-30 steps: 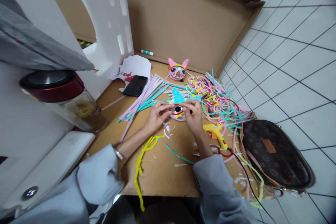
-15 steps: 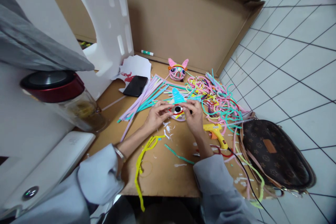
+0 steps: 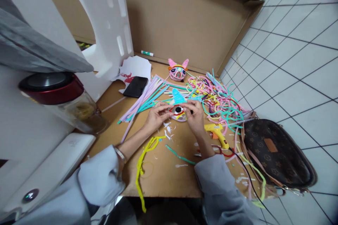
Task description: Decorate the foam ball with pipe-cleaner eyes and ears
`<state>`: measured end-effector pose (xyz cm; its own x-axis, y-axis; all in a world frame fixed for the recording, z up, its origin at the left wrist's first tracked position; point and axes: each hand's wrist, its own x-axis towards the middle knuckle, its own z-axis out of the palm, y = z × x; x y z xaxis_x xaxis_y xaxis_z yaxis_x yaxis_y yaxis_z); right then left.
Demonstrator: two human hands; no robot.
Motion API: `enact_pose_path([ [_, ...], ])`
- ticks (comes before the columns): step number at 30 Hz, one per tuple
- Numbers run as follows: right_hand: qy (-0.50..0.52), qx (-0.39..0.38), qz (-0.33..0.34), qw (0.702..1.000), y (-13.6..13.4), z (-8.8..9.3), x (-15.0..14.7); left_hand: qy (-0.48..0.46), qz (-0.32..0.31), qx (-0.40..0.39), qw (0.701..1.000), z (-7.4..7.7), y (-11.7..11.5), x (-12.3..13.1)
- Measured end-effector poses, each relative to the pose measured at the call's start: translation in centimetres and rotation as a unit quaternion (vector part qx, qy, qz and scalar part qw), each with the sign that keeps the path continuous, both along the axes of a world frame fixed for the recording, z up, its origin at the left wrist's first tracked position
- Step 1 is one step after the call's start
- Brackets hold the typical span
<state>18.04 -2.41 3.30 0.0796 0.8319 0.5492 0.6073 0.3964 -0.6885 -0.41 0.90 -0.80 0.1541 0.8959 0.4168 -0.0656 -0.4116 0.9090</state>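
Between both hands, above the brown tabletop, is a small craft animal head [image 3: 180, 116] with a blue ear and a black-and-white eye rimmed in red. My left hand [image 3: 158, 115] pinches its left side, thumb and fingers close to the eye. On the opposite side, my right hand [image 3: 194, 113] grips it with bent fingers, covering part of it. A finished-looking pink-eared craft head [image 3: 177, 71] stands farther back. Yellow pipe cleaners [image 3: 142, 168] and a short teal pipe cleaner [image 3: 179, 155] lie nearer the front edge.
A yellow glue gun [image 3: 218, 134] with a black cord lies beside my right wrist, near red-handled scissors [image 3: 224, 153]. Tangled pipe cleaners [image 3: 219, 98] and a brown handbag [image 3: 277, 153] are at right. Straight pipe cleaners [image 3: 148, 96], a black phone [image 3: 136, 87] and a glass bottle [image 3: 76, 109] sit at left.
Both hands keep hold of the craft head in almost the same place. The whole view has shifted very slightly.
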Motion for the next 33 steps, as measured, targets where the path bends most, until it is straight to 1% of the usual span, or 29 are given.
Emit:
enact_pose_path([
  [4,-0.004,0.0,-0.001,1.0,-0.06,0.08,0.03,0.015,0.006,-0.004,1.0,-0.03,-0.04,-0.07],
  [9,0.001,0.01,-0.003,1.0,-0.05,0.02,0.02,0.022,0.011,0.02,1.0,0.09,-0.32,-0.09],
  [16,0.001,0.005,-0.002,1.0,-0.07,0.02,-0.1,0.022,0.031,0.027,0.999,-0.46,-0.44,0.02],
  [25,0.0,0.011,-0.005,1.0,-0.02,-0.03,-0.1,0.029,0.014,0.013,0.999,-0.32,-0.49,-0.13],
  [33,-0.002,0.009,-0.003,1.0,-0.05,0.06,-0.19,0.019,0.017,0.01,1.0,-0.58,-0.34,-0.17],
])
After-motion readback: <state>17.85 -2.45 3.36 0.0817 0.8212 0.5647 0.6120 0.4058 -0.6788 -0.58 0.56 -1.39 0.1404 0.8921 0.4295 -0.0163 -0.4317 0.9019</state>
